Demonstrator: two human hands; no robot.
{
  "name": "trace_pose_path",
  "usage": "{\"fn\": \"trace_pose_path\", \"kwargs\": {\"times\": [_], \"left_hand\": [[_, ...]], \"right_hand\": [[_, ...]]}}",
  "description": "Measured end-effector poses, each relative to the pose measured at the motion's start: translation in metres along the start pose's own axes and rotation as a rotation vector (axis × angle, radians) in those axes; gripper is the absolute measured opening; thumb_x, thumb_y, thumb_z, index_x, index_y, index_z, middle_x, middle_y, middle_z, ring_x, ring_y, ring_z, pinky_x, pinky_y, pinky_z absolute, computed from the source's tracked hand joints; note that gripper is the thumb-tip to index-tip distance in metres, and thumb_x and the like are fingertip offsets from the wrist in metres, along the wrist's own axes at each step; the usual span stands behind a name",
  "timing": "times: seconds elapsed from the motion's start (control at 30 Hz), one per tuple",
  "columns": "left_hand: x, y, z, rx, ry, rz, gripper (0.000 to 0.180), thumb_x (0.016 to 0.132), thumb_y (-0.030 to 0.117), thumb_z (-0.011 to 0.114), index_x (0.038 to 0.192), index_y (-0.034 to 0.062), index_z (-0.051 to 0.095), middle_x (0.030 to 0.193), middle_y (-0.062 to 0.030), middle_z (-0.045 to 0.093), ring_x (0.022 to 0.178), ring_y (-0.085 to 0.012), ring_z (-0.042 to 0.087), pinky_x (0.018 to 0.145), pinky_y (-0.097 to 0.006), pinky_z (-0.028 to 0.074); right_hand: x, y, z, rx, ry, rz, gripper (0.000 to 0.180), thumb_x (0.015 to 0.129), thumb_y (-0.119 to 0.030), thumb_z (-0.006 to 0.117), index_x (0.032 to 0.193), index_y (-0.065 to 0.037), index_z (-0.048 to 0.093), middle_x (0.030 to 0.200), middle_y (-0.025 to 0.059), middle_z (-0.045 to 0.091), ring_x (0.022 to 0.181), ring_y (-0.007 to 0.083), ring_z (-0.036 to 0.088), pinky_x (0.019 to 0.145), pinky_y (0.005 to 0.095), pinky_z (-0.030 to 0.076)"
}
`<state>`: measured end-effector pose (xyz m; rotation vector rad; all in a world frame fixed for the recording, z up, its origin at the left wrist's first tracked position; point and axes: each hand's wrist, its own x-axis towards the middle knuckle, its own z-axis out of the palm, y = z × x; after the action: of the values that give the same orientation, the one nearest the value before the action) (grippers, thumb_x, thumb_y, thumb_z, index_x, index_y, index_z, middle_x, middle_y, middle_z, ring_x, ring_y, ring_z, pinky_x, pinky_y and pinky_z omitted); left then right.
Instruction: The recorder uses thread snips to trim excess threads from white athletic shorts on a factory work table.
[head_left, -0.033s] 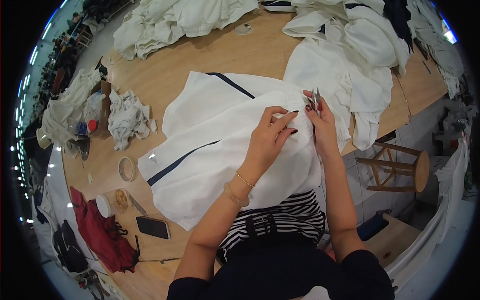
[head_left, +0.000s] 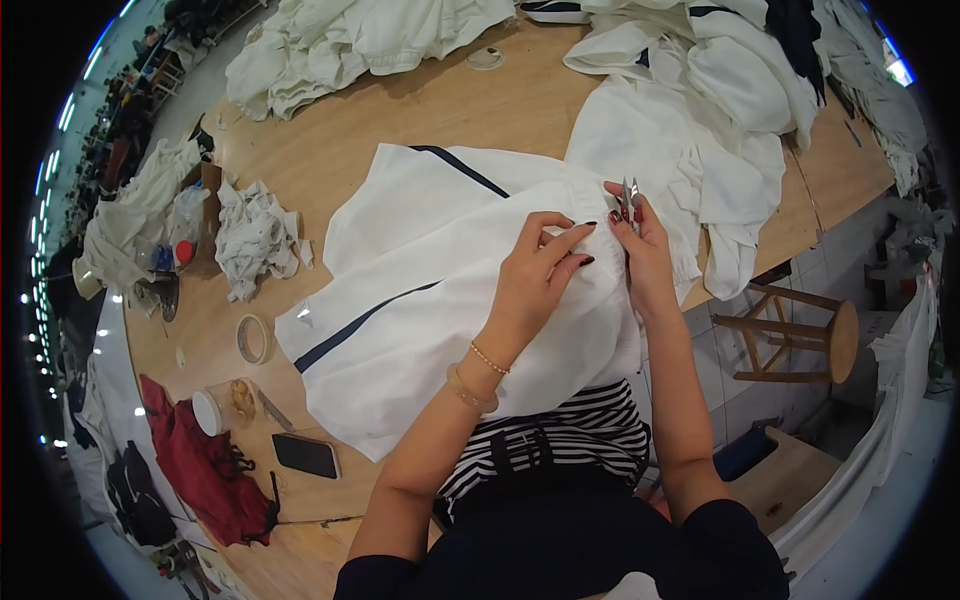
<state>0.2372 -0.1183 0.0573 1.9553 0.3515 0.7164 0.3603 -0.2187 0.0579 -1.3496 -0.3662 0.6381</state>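
A pair of white shorts with navy side stripes lies spread before me, its gathered elastic waistband toward the right. My left hand rests on the cloth beside the waistband, thumb and forefinger apart, the other fingers partly curled. At the waistband's edge, my right hand is closed around small metal thread snips, blades pointing away from me. Part of the snips is hidden in the fingers. The near part of the shorts reaches over the table edge toward my lap.
White garments pile up at the back left and back right. On the left are cloth scraps, a tape roll, a plastic jar, a phone and red fabric. A wooden stool stands at right.
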Motion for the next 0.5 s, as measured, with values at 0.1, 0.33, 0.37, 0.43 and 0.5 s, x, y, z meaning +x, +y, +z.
{"fn": "trace_pose_path", "kwargs": {"times": [0.1,0.33,0.37,0.43,0.5], "left_hand": [[0.002,0.000,-0.008,0.020,0.000,0.047,0.025,0.075,-0.005,0.067,0.097,0.0064,0.070,0.104,-0.0054,0.056,0.073,-0.0164,0.057,0.064,-0.027,0.049],[-0.006,-0.015,-0.025,0.159,0.071,0.260,0.013,0.076,-0.003,0.064,0.087,0.0036,0.064,0.093,-0.0052,0.060,0.073,-0.0201,0.061,0.062,-0.031,0.049],[-0.008,-0.014,-0.029,0.185,0.062,0.224,0.012,0.077,-0.005,0.063,0.087,0.0025,0.064,0.091,-0.0062,0.061,0.072,-0.0206,0.062,0.061,-0.029,0.049],[-0.012,-0.014,-0.033,0.207,0.051,0.188,0.012,0.077,-0.007,0.063,0.086,0.0014,0.063,0.088,-0.0071,0.062,0.071,-0.0210,0.062,0.060,-0.028,0.049],[-0.016,-0.016,-0.036,0.214,0.068,0.130,0.011,0.081,-0.007,0.059,0.088,0.0010,0.060,0.087,-0.0073,0.063,0.070,-0.0219,0.063,0.061,-0.027,0.050]], "right_hand": [[-0.002,-0.001,0.000,0.086,0.005,0.084,0.033,0.089,-0.002,0.051,0.122,-0.001,0.054,0.104,0.0024,0.058,0.091,0.0086,0.051,0.088,0.0221,0.041],[-0.008,0.022,0.019,0.253,0.014,0.303,0.023,0.089,-0.005,0.053,0.111,0.000,0.056,0.098,0.0022,0.059,0.089,0.0086,0.053,0.080,0.0225,0.042],[-0.008,0.024,0.021,0.242,0.001,0.315,0.021,0.090,-0.006,0.052,0.110,-0.001,0.057,0.095,0.0014,0.058,0.087,0.0083,0.053,0.078,0.0226,0.043],[-0.008,0.022,0.022,0.229,-0.009,0.326,0.018,0.091,-0.006,0.052,0.108,-0.003,0.057,0.093,0.0006,0.058,0.084,0.0080,0.053,0.075,0.0228,0.043],[-0.011,0.004,0.024,-0.237,-0.049,0.171,0.021,0.094,-0.008,0.049,0.113,-0.002,0.057,0.090,-0.0003,0.057,0.077,0.0070,0.051,0.071,0.0217,0.042]]}}
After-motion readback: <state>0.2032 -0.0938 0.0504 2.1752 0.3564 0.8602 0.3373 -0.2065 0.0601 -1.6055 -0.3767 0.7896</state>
